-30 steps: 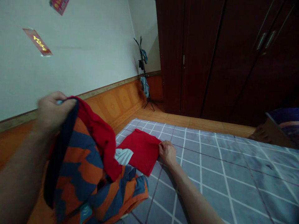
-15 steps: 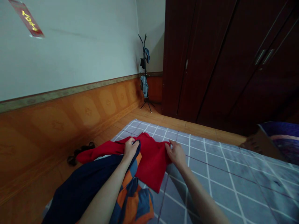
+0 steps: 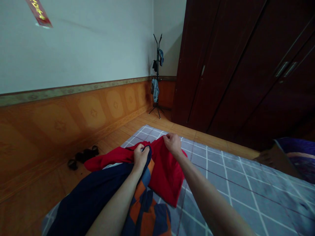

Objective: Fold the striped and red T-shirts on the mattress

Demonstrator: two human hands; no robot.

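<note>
A red garment [image 3: 165, 173] lies partly spread on a grey bed sheet with white grid lines [image 3: 226, 193]. My right hand [image 3: 173, 143] is closed in a pinch on the far edge of the red cloth, which is lifted a little there. Just left of it, my left hand [image 3: 141, 157] grips the dark rim of a navy garment [image 3: 91, 196]. Cloth with orange and blue-grey patches [image 3: 147, 213] hangs below that rim; whether it belongs to the navy garment I cannot tell. A red part also runs out to the left behind my left hand.
Dark shoes [image 3: 86, 154] rest on the wooden floor left of the bed. A black coat stand [image 3: 157, 72] with clothes is in the far corner, beside a dark red wardrobe [image 3: 221, 65]. At the right is a cardboard box [image 3: 275, 160] with purple fabric [image 3: 300, 154].
My right hand has moved left and away from me along the red cloth, from its right corner to its far edge. My left hand keeps its grip. The view has shifted slightly.
</note>
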